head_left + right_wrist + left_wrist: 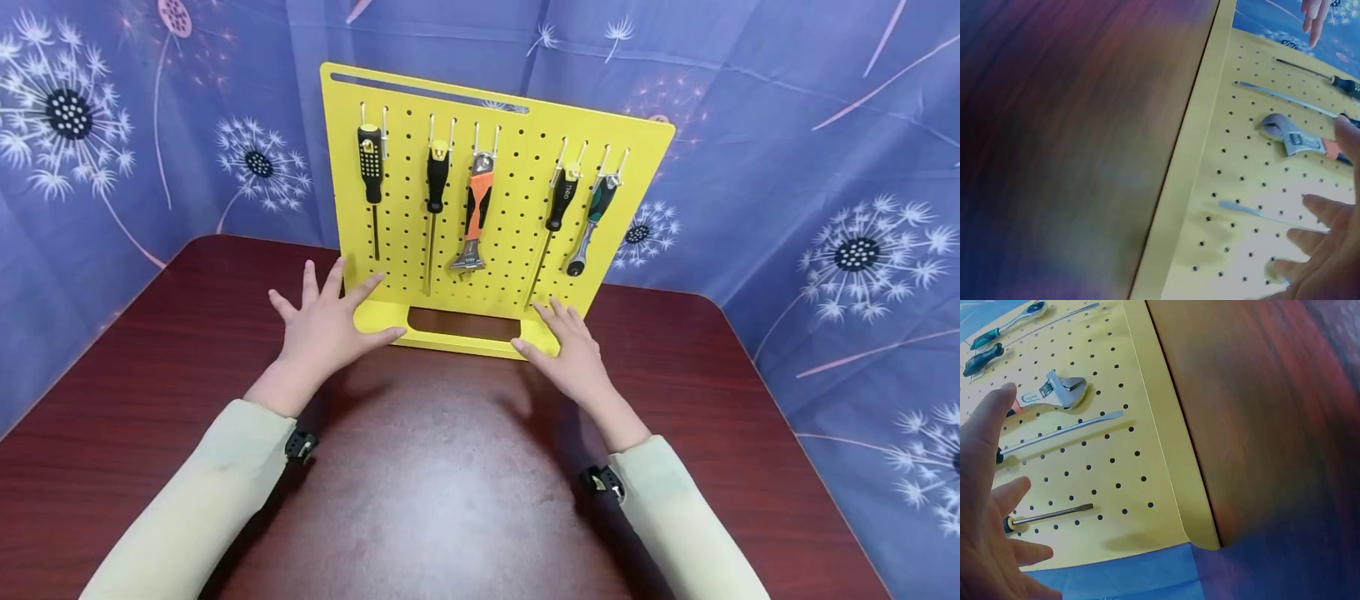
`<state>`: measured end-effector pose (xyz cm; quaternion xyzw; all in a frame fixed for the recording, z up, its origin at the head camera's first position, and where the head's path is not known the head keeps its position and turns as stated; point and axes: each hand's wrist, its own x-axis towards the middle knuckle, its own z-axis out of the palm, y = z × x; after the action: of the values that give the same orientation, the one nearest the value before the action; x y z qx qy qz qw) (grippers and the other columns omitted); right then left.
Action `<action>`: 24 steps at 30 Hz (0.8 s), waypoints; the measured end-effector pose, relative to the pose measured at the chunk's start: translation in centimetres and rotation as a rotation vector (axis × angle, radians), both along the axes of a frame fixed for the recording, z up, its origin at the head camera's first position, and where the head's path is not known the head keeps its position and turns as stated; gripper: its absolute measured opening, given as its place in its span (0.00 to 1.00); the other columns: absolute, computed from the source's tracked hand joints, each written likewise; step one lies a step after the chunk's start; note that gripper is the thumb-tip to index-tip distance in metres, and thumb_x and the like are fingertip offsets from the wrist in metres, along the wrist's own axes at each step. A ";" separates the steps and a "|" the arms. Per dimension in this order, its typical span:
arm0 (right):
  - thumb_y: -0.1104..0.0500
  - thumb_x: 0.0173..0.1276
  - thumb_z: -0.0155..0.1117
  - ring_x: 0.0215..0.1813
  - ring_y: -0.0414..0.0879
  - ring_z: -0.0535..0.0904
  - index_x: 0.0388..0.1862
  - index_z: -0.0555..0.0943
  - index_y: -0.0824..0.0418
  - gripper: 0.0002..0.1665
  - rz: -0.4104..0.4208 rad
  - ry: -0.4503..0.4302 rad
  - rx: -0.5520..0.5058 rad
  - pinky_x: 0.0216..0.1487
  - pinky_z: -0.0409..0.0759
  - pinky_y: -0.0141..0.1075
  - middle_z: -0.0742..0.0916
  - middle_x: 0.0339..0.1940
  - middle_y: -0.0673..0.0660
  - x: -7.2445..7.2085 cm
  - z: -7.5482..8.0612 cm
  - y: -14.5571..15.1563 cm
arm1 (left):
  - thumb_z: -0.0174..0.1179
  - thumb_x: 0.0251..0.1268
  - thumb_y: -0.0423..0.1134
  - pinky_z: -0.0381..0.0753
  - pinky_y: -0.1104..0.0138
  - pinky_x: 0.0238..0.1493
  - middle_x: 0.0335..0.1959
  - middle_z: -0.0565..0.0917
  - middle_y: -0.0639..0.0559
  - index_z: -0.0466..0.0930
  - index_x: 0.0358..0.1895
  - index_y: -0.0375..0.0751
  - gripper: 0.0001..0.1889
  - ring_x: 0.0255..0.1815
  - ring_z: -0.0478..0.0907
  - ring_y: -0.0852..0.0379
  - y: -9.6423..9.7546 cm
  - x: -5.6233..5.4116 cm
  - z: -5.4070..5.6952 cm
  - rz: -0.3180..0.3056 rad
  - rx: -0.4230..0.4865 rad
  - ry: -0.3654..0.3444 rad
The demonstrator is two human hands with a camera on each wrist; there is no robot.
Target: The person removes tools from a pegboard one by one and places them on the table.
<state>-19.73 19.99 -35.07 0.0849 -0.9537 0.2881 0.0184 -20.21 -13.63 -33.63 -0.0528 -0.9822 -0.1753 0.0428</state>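
A yellow pegboard (495, 267) stands upright on its base, with tools hanging from white hooks. From left to right hang a short black screwdriver (371, 162), a longer screwdriver (437, 179), an orange-handled adjustable wrench (478, 204), another long screwdriver (560, 200) and a green-and-black ratchet wrench (598, 208). My left hand (322, 329), fingers spread, is at the board's lower left corner, thumb over the base. At the lower right corner, my right hand (566, 354) has its fingers extended, fingertips right at the base. Neither hand holds anything.
The dark red-brown table (435, 467) extends in front of the pegboard and to both sides. Behind it hangs a blue curtain (750, 125) with dandelion prints. A black wrist strap (300, 446) shows at the left cuff, and a similar strap (603, 481) at the right.
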 end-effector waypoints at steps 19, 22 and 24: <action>0.62 0.73 0.67 0.63 0.57 0.78 0.69 0.74 0.69 0.28 -0.149 0.180 -0.471 0.68 0.79 0.40 0.81 0.64 0.71 -1.3 1.9 3.8 | 0.61 0.75 0.47 0.65 0.39 0.77 0.77 0.67 0.33 0.58 0.80 0.38 0.37 0.77 0.65 0.33 -3.5 -2.2 0.8 -0.053 0.533 0.114; 0.61 0.73 0.67 0.57 0.41 0.79 0.69 0.74 0.69 0.28 -0.153 0.184 -0.475 0.59 0.78 0.24 0.81 0.64 0.69 -1.5 2.4 4.2 | 0.60 0.76 0.46 0.67 0.40 0.77 0.77 0.67 0.34 0.57 0.80 0.36 0.37 0.77 0.65 0.34 -4.0 -2.4 1.0 -0.039 0.601 0.101; 0.61 0.73 0.67 0.54 0.32 0.76 0.69 0.73 0.68 0.28 -0.153 0.182 -0.476 0.53 0.75 0.17 0.81 0.64 0.68 -1.6 2.7 4.5 | 0.59 0.77 0.46 0.67 0.40 0.77 0.77 0.67 0.34 0.57 0.80 0.36 0.36 0.77 0.66 0.34 -4.2 -2.6 1.2 -0.027 0.623 0.096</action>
<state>-21.30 24.44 -32.33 0.0313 -0.8570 0.4934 0.1452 -22.84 -17.85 -32.42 -0.0582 -0.8772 -0.4658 0.1011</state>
